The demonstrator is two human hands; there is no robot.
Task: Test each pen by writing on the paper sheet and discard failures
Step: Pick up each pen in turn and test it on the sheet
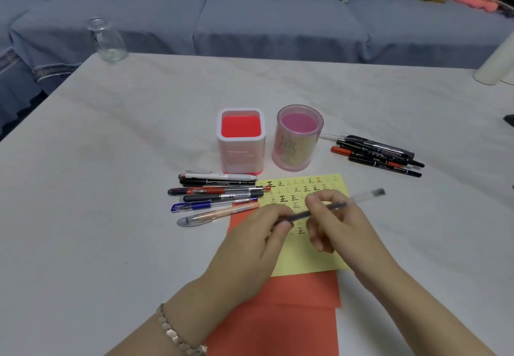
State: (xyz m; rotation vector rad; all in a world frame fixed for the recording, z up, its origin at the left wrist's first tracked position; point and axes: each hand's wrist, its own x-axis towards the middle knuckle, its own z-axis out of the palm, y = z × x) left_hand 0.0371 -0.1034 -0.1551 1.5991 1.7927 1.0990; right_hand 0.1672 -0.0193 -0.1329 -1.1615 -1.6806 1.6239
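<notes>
Now left hand (258, 233) and right hand (339, 225) pinch one pen (364, 196) (above yellow paper (306, 263)).

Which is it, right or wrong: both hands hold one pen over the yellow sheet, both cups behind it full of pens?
Wrong on one count: the head view shows the square cup and round cup with no pens inside; the other pens lie loose on the table. Left hand and right hand do hold one pen over the yellow sheet.
</notes>
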